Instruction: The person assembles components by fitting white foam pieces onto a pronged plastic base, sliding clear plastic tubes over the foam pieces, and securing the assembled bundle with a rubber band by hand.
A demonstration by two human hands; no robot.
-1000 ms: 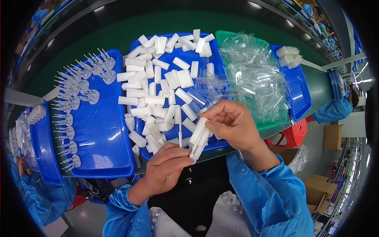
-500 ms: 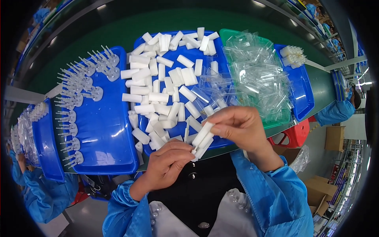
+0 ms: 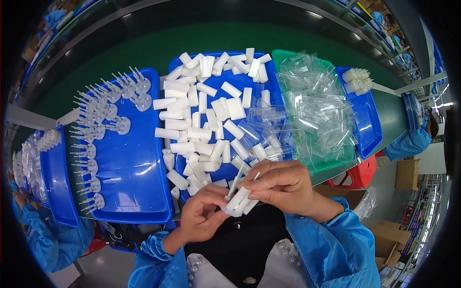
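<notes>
Both hands at lower centre of frame, over the counter (image 3: pixel 57 120) edge. Right hand (image 3: pixel 283 185) closed, pinching a bundle of white plastic caps (image 3: pixel 240 200), roughly three or four, exact count not readable. Left hand (image 3: pixel 204 216) closed around the bundle's lower end; a thin white stick (image 3: pixel 235 181) pokes up between the hands, its base hidden by fingers.

Trays, left to right:
- blue tray (image 3: pixel 53 192) at left edge, clear parts on it, cut off by the rim
- blue tray (image 3: pixel 129 173) with clear spiked pieces (image 3: pixel 98 120) along its left and top, 20+, too small to count
- middle blue tray (image 3: pixel 180 65) heaped with loose white caps (image 3: pixel 206 120), 50+, overlapping
- green tray (image 3: pixel 331 165) full of clear sleeves (image 3: pixel 317 110), uncountable
- blue tray (image 3: pixel 367 120) at right, one clump of white brush-like parts (image 3: pixel 357 80)

A few clear sleeves spill onto the middle tray.
</notes>
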